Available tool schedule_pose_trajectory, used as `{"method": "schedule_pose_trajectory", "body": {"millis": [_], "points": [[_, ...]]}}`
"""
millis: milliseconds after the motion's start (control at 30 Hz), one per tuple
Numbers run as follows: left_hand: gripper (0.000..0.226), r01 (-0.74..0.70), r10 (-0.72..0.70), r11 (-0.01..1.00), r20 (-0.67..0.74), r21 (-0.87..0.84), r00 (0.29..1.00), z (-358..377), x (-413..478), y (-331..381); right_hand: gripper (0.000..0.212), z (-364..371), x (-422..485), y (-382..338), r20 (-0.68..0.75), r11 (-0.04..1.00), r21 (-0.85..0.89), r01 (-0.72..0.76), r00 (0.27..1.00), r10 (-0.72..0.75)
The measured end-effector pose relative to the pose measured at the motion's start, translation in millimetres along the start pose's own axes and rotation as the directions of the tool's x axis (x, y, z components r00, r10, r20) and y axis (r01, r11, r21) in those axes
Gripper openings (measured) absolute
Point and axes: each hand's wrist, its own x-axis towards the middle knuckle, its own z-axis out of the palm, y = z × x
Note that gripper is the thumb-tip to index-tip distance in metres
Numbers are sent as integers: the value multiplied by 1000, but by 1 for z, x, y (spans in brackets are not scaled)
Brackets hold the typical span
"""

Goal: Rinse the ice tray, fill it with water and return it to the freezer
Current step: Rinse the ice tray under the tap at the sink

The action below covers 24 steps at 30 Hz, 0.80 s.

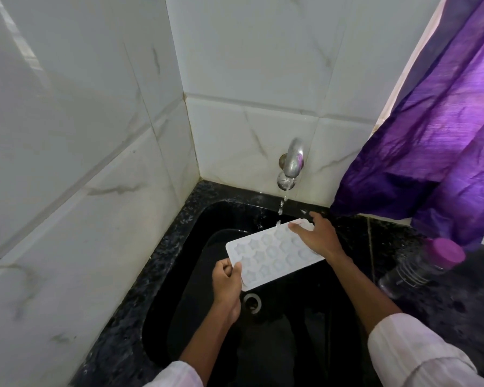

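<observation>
A white ice tray (271,255) with star-shaped cells is held level over the black sink (207,219). My left hand (227,279) grips its near left corner. My right hand (316,234) grips its far right end, fingers over the top. A chrome tap (291,164) on the tiled wall drips a thin broken stream of water that lands at the tray's far edge. No freezer is in view.
The sink's drain (252,302) lies below the tray. A clear bottle with a purple cap (422,265) lies on the black speckled counter (444,308) at the right. A purple curtain (436,135) hangs above it. White tiled walls close in the left and back.
</observation>
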Motion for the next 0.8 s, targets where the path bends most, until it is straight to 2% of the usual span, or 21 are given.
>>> {"method": "schedule_pose_trajectory", "body": {"millis": [167, 300, 467, 667, 800], "points": [[8, 4, -4, 1000, 40, -21, 999, 1, -5, 2, 101, 4, 3, 3, 69, 984, -171, -44, 996, 56], [7, -8, 11, 999, 53, -45, 999, -5, -8, 8, 114, 16, -1, -9, 53, 973, -223, -58, 996, 72], [7, -38, 42, 998, 68, -53, 997, -10, -13, 11, 107, 28, -3, -18, -51, 965, -241, -107, 994, 98], [5, -67, 68, 998, 62, -19, 996, -7, -13, 16, 99, 21, -1, -21, 39, 962, -196, -192, 978, 203], [7, -66, 68, 997, 71, -24, 995, -3, -18, 14, 91, 23, -4, -23, -64, 967, -181, -181, 983, 172]]}}
